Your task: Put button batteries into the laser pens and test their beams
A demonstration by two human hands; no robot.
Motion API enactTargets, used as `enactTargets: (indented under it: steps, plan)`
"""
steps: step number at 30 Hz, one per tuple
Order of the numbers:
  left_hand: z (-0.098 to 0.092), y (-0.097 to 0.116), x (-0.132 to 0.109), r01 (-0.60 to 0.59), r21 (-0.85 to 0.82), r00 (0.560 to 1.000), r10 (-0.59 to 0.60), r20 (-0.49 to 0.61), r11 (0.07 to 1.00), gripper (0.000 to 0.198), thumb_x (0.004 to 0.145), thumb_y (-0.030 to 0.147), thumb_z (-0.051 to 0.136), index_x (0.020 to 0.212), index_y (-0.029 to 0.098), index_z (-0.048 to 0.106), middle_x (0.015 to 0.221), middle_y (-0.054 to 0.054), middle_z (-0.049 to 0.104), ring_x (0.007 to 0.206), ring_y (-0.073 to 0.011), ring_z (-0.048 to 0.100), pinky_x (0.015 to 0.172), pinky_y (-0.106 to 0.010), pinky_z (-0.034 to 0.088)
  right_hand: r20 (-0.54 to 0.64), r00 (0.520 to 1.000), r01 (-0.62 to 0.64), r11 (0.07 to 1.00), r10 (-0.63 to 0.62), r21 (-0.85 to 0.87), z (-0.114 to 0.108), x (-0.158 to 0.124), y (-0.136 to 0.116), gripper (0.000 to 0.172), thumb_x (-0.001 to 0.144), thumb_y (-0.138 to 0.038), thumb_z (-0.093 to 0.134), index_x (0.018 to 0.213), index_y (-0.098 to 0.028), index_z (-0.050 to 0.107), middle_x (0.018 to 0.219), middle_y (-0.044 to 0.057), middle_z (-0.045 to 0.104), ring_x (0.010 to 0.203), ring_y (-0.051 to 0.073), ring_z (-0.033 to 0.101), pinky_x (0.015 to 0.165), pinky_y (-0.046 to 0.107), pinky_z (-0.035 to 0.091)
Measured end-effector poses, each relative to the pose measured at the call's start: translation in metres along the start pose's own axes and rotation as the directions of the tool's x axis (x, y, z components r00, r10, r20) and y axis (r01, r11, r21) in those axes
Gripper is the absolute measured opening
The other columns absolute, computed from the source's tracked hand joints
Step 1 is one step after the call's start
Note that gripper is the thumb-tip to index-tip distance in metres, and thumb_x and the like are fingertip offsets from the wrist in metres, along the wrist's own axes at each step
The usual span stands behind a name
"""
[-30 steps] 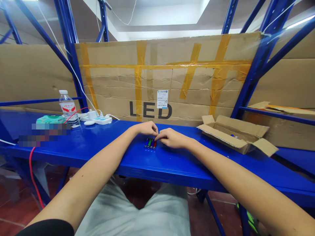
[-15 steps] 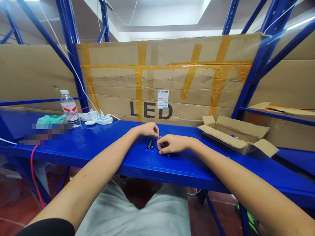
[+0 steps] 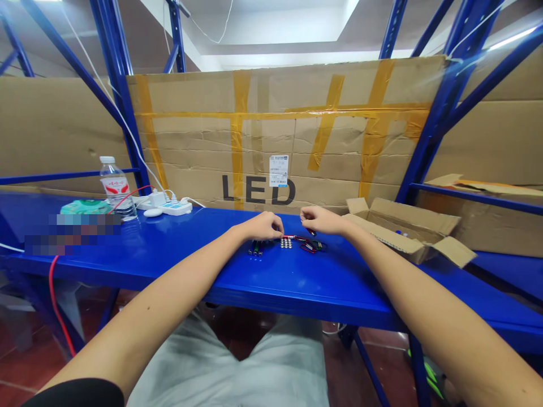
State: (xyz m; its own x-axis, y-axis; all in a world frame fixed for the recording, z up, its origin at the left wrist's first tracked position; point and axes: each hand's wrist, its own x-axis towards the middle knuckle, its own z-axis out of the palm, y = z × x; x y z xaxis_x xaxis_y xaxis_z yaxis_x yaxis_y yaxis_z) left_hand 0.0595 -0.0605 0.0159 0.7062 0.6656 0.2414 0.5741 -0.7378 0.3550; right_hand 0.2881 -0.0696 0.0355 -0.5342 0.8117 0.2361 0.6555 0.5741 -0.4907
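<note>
Tubes [image 3: 255, 249] lie rowed on our desk [image 3: 271, 282], likely for tidiness; our left grip [image 3: 263, 226] pinches a red rod [image 3: 291, 237], perhaps steadying it; silver pieces [image 3: 286, 243] sit gridded beside; our right grip [image 3: 320, 220] pinches a small part [image 3: 311, 232] above clips [image 3: 311, 247].

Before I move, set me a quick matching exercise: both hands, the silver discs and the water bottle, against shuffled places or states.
1. Left hand
2. Right hand
3. Silver discs
4. Water bottle

A. Beside the white power strip
B. Holding a small dark-red piece
C. Set out in a small grid
D. Fingertips at one end of the red tube

Pairs: 1-D, 2-B, 3-C, 4-A
</note>
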Motion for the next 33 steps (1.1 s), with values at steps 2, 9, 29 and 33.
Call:
enactTargets:
  steps: [2, 9, 29, 33]
  plan:
    - [0.004, 0.004, 0.001, -0.052, 0.040, 0.999, 0.052, -0.003, 0.998, 0.027, 0.075, 0.013, 0.053, 0.090, 0.016, 0.075, 0.094, -0.006, 0.074, 0.089, -0.0166, 0.064, 0.084, -0.026, 0.047, -0.016, 1.000, 0.014, 0.998, -0.015, -0.062, 0.003, 0.002, 0.003, 0.005, 0.068, -0.019, 0.049, 0.069, -0.020, 0.044, 0.060, -0.003, 0.052, 0.059, 0.013, 0.047, 0.055, 0.025, 0.035]
    - [0.017, 0.012, 0.005, -0.144, 0.239, 0.990, 0.138, 0.039, 0.960, 0.045, 0.070, -0.002, 0.044, 0.099, 0.015, 0.074, 0.105, -0.010, 0.070, 0.098, -0.0196, 0.062, 0.092, -0.029, 0.045, -0.025, 0.999, 0.021, 0.993, -0.024, -0.120, 0.005, 0.003, 0.001, 0.004, 0.067, -0.019, 0.048, 0.069, -0.020, 0.045, 0.061, -0.003, 0.052, 0.059, 0.013, 0.046, 0.055, 0.025, 0.033]
    - [0.005, 0.013, 0.000, -0.089, 0.252, 0.992, 0.064, 0.107, 0.964, 0.035, 0.067, 0.002, 0.052, 0.087, 0.017, 0.076, 0.090, -0.008, 0.073, 0.083, -0.0185, 0.065, 0.079, -0.026, 0.048, -0.012, 0.999, 0.039, 0.991, -0.041, -0.132, 0.005, 0.002, 0.000, 0.004, 0.068, -0.018, 0.048, 0.069, -0.020, 0.045, 0.063, -0.002, 0.051, 0.061, 0.013, 0.044, 0.056, 0.025, 0.032]
    - [-0.001, 0.016, -0.003, -0.069, 0.281, 0.988, 0.026, 0.155, 0.957, 0.035, 0.067, 0.005, 0.052, 0.089, 0.017, 0.075, 0.089, -0.007, 0.074, 0.079, -0.0171, 0.065, 0.073, -0.024, 0.048, -0.019, 0.999, 0.040, 0.992, -0.042, -0.123, 0.005, 0.002, -0.001, 0.004, 0.067, -0.018, 0.049, 0.069, -0.020, 0.045, 0.063, -0.002, 0.051, 0.061, 0.013, 0.044, 0.056, 0.025, 0.031]
